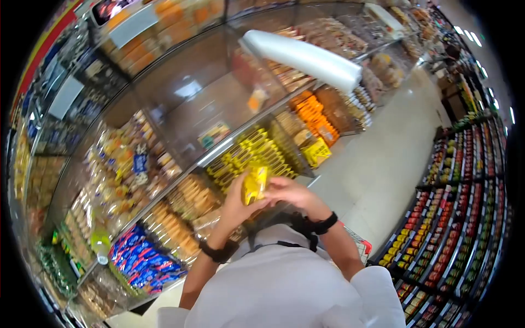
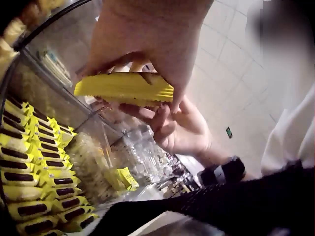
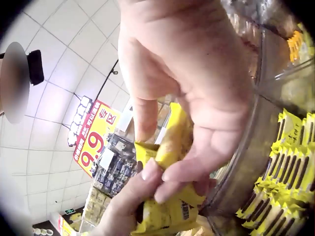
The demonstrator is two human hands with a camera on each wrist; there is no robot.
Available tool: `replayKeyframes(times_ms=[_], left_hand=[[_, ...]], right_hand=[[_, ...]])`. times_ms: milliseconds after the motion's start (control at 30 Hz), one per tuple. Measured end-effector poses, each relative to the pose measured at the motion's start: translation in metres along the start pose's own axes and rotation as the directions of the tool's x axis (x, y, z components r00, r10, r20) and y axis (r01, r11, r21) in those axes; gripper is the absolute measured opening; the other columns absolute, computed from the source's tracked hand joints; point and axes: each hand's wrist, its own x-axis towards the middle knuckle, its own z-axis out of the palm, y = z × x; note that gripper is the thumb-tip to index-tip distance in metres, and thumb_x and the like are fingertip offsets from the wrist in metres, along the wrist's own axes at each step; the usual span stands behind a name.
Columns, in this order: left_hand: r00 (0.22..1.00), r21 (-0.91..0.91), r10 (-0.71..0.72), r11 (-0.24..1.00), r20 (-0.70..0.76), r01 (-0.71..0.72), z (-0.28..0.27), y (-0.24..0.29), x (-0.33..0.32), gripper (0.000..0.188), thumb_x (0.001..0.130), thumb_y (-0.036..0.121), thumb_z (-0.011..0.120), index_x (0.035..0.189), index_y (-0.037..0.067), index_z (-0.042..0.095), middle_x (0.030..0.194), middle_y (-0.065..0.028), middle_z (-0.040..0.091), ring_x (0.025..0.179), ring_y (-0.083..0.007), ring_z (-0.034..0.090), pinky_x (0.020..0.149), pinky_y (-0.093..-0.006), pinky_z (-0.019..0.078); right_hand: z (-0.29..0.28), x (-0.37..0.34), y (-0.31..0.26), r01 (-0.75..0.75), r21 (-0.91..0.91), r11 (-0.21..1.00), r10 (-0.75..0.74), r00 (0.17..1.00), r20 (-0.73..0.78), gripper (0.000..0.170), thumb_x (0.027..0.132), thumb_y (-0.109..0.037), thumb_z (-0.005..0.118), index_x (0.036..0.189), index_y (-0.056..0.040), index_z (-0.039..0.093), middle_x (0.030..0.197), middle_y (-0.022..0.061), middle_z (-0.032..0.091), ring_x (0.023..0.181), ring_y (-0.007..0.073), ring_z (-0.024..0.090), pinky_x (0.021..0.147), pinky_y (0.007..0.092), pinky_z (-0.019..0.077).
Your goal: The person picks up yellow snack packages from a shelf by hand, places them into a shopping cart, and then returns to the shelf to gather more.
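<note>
Yellow snack packets (image 1: 255, 185) (image 2: 125, 88) (image 3: 167, 211) are gripped by my left hand (image 1: 235, 208) (image 2: 142, 34) (image 3: 127, 204) in front of my chest. At least two packets show in the right wrist view, one across the other. My right hand (image 1: 296, 195) (image 2: 183, 132) (image 3: 192, 73) meets the left at the packets, its thumb and bent fingers pinching the upper one (image 3: 177, 135). Part of its grip is hidden behind the fingers. Just beyond the hands, a bin of similar yellow packets (image 1: 249, 153) (image 2: 42, 172) (image 3: 285, 172) holds stacked rows.
Clear bins of wrapped snacks surround the yellow ones, with orange packets (image 1: 317, 117) beside them. A roll of plastic bags (image 1: 303, 59) lies above the bins. To the right runs an aisle floor (image 1: 383, 142) with shelves of jars (image 1: 454, 213). A cart edge (image 1: 362, 247) shows near my right arm.
</note>
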Motion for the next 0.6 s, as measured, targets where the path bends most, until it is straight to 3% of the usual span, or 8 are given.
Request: replayKeyframes(times_ms=[67,167,233,333,433,500,567,600], left_hand=[[0.984,-0.362,-0.161,0.915,0.081,0.18,0.001,-0.017,-0.002,0.07,0.071,0.019,0.07,0.127,-0.001,0.034,0.119,-0.0147,0.045,0.112,-0.0235,0.043,0.093,-0.0334,0.0349],[0.953,-0.63,-0.266,0.718,0.143,0.295,-0.002,-0.017,-0.009,0.067,0.073,0.012,0.066,0.13,0.003,0.032,0.122,-0.0121,0.042,0.111,-0.0198,0.042,0.092,-0.0314,0.0354],[0.918,-0.752,-0.345,0.548,0.195,0.366,-0.002,-0.023,-0.013,0.068,0.071,0.009,0.065,0.131,0.005,0.032,0.124,-0.011,0.039,0.111,-0.02,0.042,0.094,-0.0313,0.0335],[0.928,-0.842,-0.277,0.412,0.248,0.348,0.0,-0.032,-0.014,0.071,0.07,0.009,0.066,0.131,0.005,0.03,0.126,-0.01,0.038,0.113,-0.0209,0.04,0.096,-0.0324,0.0312],[0.978,-0.539,-0.154,0.816,0.141,0.207,0.008,-0.029,-0.011,0.074,0.071,0.012,0.067,0.133,0.005,0.027,0.13,-0.0103,0.036,0.116,-0.0209,0.038,0.097,-0.0328,0.0303],[0.994,-0.33,-0.041,0.941,0.106,0.074,0.01,-0.027,-0.011,0.072,0.073,0.015,0.066,0.133,0.007,0.028,0.132,-0.0114,0.035,0.117,-0.0207,0.038,0.095,-0.0317,0.033],[0.968,-0.682,-0.224,0.691,0.114,0.24,0.006,-0.029,-0.013,0.068,0.077,0.014,0.062,0.135,0.008,0.026,0.132,-0.0102,0.035,0.117,-0.0232,0.039,0.096,-0.0369,0.0336],[0.94,-0.813,-0.307,0.505,0.146,0.291,0.004,-0.029,-0.015,0.066,0.08,0.014,0.06,0.135,0.008,0.025,0.133,-0.0096,0.035,0.118,-0.0245,0.04,0.097,-0.0396,0.0339]], right_hand=[[0.002,-0.004,-0.004,0.024,-0.053,0.998,-0.023,1.0,0.009,0.039,0.083,-0.016,0.057,0.117,-0.0028,0.045,0.097,0.0088,0.062,0.078,0.0158,0.063,0.063,0.0221,0.0445],[0.004,-0.004,-0.007,0.053,-0.18,0.982,-0.066,0.996,-0.068,0.031,0.084,-0.014,0.055,0.112,-0.0027,0.048,0.097,0.009,0.061,0.079,0.0155,0.061,0.065,0.0234,0.0449],[0.004,0.002,-0.003,0.079,-0.147,0.986,-0.101,0.985,-0.143,0.03,0.084,-0.014,0.055,0.111,-0.0023,0.048,0.095,0.0085,0.061,0.079,0.0158,0.061,0.068,0.0246,0.0454],[0.01,0.006,-0.006,0.144,-0.166,0.976,-0.181,0.954,-0.238,0.032,0.083,-0.013,0.058,0.11,-0.001,0.047,0.095,0.007,0.058,0.082,0.0143,0.058,0.073,0.026,0.0456],[0.023,0.006,-0.012,0.187,-0.356,0.916,-0.281,0.931,-0.234,0.043,0.078,-0.014,0.064,0.113,-0.0006,0.044,0.1,0.0067,0.054,0.087,0.014,0.053,0.072,0.0257,0.0453],[0.023,0.01,-0.01,0.224,-0.216,0.95,-0.278,0.923,-0.266,0.044,0.078,-0.015,0.063,0.115,-0.0001,0.043,0.098,0.0064,0.054,0.087,0.014,0.054,0.072,0.0255,0.0453],[0.014,0.011,-0.004,0.227,-0.023,0.974,-0.221,0.913,-0.344,0.043,0.078,-0.013,0.061,0.114,0.0006,0.043,0.094,0.0066,0.056,0.085,0.0136,0.055,0.073,0.0237,0.0452],[0.004,0.013,0.004,0.209,0.239,0.948,-0.077,0.882,-0.465,0.033,0.078,-0.003,0.057,0.11,-0.0024,0.048,0.097,0.0064,0.058,0.087,0.0142,0.057,0.077,0.0265,0.0448]])
